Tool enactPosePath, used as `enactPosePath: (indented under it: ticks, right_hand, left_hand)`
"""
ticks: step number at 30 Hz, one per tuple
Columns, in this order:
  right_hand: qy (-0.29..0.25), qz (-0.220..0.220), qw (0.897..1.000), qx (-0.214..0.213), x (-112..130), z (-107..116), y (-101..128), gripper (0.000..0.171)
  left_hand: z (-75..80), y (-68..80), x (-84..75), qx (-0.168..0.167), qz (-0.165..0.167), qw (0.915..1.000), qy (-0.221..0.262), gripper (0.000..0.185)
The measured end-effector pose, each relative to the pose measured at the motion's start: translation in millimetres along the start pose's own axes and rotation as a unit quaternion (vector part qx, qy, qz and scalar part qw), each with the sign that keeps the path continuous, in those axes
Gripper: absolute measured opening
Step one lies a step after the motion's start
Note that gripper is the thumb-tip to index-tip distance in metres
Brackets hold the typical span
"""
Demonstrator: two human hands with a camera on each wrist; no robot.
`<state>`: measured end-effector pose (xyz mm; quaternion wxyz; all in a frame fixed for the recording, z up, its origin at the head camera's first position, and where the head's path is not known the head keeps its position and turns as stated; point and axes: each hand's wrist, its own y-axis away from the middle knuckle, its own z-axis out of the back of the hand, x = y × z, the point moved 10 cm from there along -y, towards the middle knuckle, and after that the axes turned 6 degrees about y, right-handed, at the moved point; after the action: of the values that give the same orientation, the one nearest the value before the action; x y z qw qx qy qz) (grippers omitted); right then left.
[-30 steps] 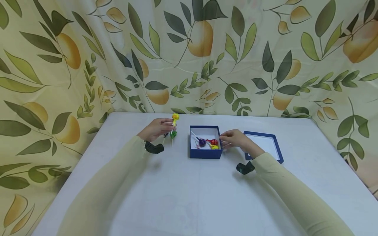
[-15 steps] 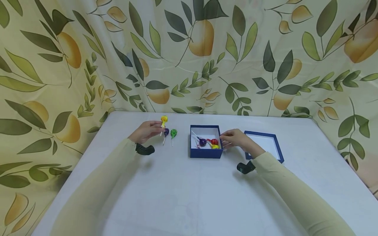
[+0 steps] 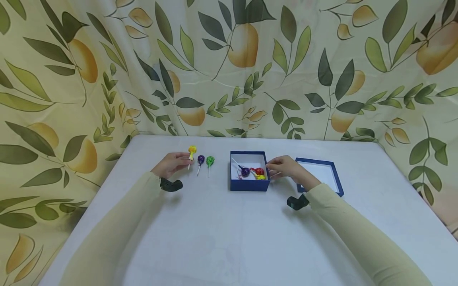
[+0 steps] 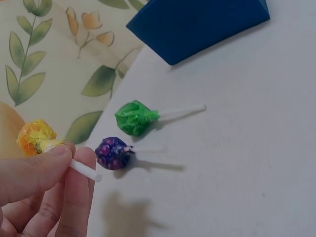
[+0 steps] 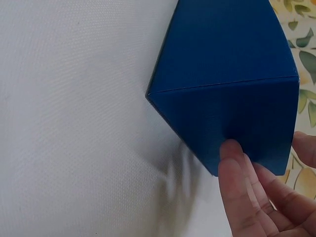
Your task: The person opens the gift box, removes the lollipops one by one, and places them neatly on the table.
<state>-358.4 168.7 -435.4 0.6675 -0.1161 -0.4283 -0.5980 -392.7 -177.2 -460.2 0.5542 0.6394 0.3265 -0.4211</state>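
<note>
My left hand [image 3: 171,163] pinches the white stick of a yellow lollipop [image 4: 37,137] between thumb and fingers, its wrapped head pointing up in the head view. Just right of it, a purple lollipop [image 3: 200,160] and a green lollipop [image 3: 210,161] lie side by side on the table. My right hand [image 3: 286,169] holds the right wall of a blue box [image 5: 222,44]; in the right wrist view the fingers lie against its outer side and the thumb is at the rim. Inside the box are a purple lollipop [image 3: 245,172], a red one [image 3: 259,171] and a yellow one [image 3: 260,178].
The blue-edged box lid [image 3: 319,174] lies inner side up on the white table [image 3: 229,234], right of the box and partly behind my right forearm. A leaf-and-fruit patterned curtain [image 3: 229,79] hangs behind and to the left of the table.
My left hand has moved left with the yellow lollipop, away from the green and purple lollipops, which now show fully. The right hand stays at the box.
</note>
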Motion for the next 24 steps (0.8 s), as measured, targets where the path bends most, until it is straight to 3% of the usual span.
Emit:
enactPosePath:
  ticks: [11,24]
  right_hand:
    - [0.0,0.002,1.0,0.001,-1,-1,-1,0.044]
    - [-0.013,0.005,1.0,0.004,-2,0,-2,0.045]
  left_hand:
    - [11.7,-2.8,16.5,-0.023,0.02,0.9993,-0.021,0.046]
    - [17.3,1.3,23.1,-0.06,0.05,0.9969,-0.015,0.045]
